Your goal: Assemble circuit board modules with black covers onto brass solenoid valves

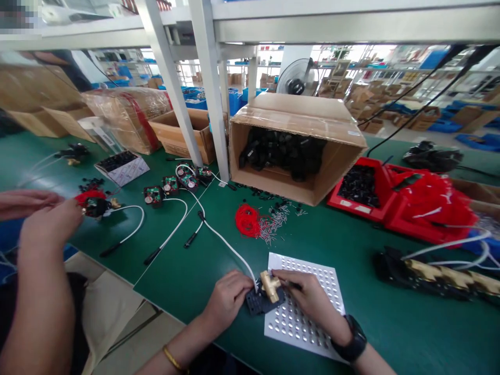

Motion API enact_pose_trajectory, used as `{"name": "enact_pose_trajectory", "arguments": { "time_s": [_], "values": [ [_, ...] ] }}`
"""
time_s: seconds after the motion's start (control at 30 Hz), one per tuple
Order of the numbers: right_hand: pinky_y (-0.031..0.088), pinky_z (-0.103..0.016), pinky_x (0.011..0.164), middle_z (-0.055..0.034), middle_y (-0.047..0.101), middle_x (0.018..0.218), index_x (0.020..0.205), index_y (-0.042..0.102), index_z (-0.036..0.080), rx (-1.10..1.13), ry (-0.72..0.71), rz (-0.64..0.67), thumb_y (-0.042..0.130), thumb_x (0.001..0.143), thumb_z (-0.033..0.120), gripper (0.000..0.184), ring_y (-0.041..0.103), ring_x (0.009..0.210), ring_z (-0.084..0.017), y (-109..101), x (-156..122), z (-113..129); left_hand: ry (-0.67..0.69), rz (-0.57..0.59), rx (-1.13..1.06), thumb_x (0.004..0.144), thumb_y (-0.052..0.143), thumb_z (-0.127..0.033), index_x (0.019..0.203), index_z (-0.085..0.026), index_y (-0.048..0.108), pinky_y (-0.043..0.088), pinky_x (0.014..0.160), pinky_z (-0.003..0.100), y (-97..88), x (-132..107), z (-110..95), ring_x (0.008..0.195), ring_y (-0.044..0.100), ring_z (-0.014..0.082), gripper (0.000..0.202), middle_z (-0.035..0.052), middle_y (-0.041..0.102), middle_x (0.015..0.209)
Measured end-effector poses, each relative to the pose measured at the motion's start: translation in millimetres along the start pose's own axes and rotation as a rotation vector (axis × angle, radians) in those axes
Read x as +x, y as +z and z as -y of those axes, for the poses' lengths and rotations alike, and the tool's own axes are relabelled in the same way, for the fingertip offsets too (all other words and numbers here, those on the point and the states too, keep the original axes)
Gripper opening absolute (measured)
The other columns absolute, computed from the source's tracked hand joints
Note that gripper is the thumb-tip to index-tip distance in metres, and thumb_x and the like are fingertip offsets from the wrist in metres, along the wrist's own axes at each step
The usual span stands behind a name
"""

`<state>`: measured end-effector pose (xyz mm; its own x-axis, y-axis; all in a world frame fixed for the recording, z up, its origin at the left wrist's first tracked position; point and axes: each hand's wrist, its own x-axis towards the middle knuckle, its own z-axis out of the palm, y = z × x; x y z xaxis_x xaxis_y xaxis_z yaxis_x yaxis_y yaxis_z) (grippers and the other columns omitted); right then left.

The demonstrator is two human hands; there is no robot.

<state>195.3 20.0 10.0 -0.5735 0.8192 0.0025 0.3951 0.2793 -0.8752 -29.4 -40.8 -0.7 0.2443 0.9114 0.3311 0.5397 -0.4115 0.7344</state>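
Near the table's front edge, my left hand point(230, 298) pinches the left side of a black plastic housing point(255, 303), close to where its white cable point(230, 245) enters. A brass tee fitting point(270, 285) sits on top of the housing. From the other side, my right hand point(307, 294) has its fingers closed on the housing beside the brass piece; its fingertips are partly hidden. Under the housing and my right hand lies a white sheet point(330, 281) with rows of round silvery discs.
Beyond are a red wire bundle point(247, 221), scattered screws point(273, 224) and an open carton point(297, 187) of black parts. Red bins point(359, 187) and brass-fitted units point(425, 273) stand right. A co-worker's hands point(50, 219) hold a similar unit left, near several circuit-board units point(153, 196).
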Motion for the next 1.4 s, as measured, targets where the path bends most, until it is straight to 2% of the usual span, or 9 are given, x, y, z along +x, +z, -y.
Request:
{"name": "enact_pose_trajectory", "arguments": {
  "time_s": [0.2,0.37,0.47,0.57,0.67,0.8,0.97,1.13,1.4],
  "values": [
    [0.041,-0.037,0.098,-0.0035,0.061,0.118,0.117,0.059,0.024,-0.07,-0.069,0.081,0.041,0.066,0.0,0.059,0.056,0.11,-0.019,-2,-6,10,0.102,0.004,0.149,0.086,0.041,-0.011,0.111,-0.022,0.059,0.047,0.085,0.036,1.6,-13,4,0.096,0.059,0.0208,0.033,0.0087,0.064,0.11],
    [0.049,-0.036,0.081,-0.0077,0.069,0.098,0.095,0.068,0.019,-0.197,0.149,-0.263,0.047,0.082,0.018,0.025,0.064,0.091,-0.023,-20,7,0,-0.088,-0.077,0.223,0.086,0.048,-0.022,0.112,-0.022,0.058,0.047,0.084,0.033,-24.4,-10,-10,0.097,0.057,0.021,0.028,0.007,0.064,0.104],
    [0.047,-0.031,0.07,-0.0087,0.068,0.088,0.089,0.064,0.017,-0.402,0.345,-0.329,0.056,0.082,0.029,0.016,0.064,0.081,-0.023,-31,39,0,-0.136,-0.256,0.285,0.087,0.047,-0.03,0.098,-0.019,0.06,0.046,0.08,0.033,-51.5,37,-18,0.088,0.058,0.021,0.021,0.0079,0.063,0.095],
    [0.044,-0.032,0.069,-0.0123,0.063,0.096,0.09,0.061,0.016,-0.49,0.436,-0.302,0.06,0.079,0.021,0.012,0.062,0.086,-0.024,-29,71,2,-0.128,-0.046,0.354,0.088,0.041,-0.031,0.091,-0.019,0.059,0.043,0.075,0.029,-56.4,114,-15,0.082,0.058,0.019,0.022,0.0053,0.063,0.09],
    [0.044,-0.032,0.069,-0.0165,0.06,0.101,0.09,0.061,0.012,-0.494,0.477,-0.307,0.055,0.079,0.011,0.012,0.062,0.087,-0.025,-26,81,8,-0.089,0.287,0.456,0.084,0.045,-0.025,0.082,-0.02,0.061,0.04,0.072,0.025,-26.6,186,-2,0.08,0.059,0.0167,0.016,0.002,0.065,0.084],
    [0.043,-0.025,0.07,-0.0075,0.063,0.098,0.094,0.06,0.016,-0.416,0.424,-0.327,0.056,0.079,0.013,0.016,0.061,0.086,-0.018,-36,48,21,-0.013,0.44,0.516,0.071,0.058,-0.019,0.071,-0.019,0.059,0.036,0.063,0.025,29.1,231,15,0.073,0.058,0.0183,0.001,0.0023,0.063,0.074],
    [0.037,-0.016,0.05,0.0036,0.059,0.066,0.09,0.066,0.021,-0.145,0.365,-0.288,0.047,0.08,0.012,0.024,0.052,0.057,-0.009,-16,-27,34,0.066,0.513,0.562,0.071,0.052,-0.018,0.063,-0.017,0.056,0.033,0.061,0.028,53.6,239,41,0.07,0.056,0.0222,0.01,0.0059,0.06,0.072],
    [0.044,-0.02,0.072,-0.0042,0.064,0.086,0.092,0.064,0.016,-0.165,0.24,-0.386,0.052,0.072,0.011,0.024,0.059,0.083,-0.016,28,-51,21,0.085,0.475,0.486,0.071,0.051,-0.022,0.061,-0.02,0.055,0.029,0.056,0.026,53.7,246,48,0.062,0.054,0.0207,0.011,0.0019,0.059,0.064],
    [0.046,-0.022,0.07,-0.0019,0.063,0.087,0.091,0.055,0.021,-0.19,0.23,-0.428,0.052,0.072,0.01,0.022,0.06,0.081,-0.015,48,-56,18,-0.289,-0.053,-0.18,0.068,0.062,-0.043,0.082,-0.02,0.059,0.041,0.063,0.023,-29.8,182,-7,0.065,0.055,0.0144,0.027,-0.0014,0.061,0.07]
  ]
}}
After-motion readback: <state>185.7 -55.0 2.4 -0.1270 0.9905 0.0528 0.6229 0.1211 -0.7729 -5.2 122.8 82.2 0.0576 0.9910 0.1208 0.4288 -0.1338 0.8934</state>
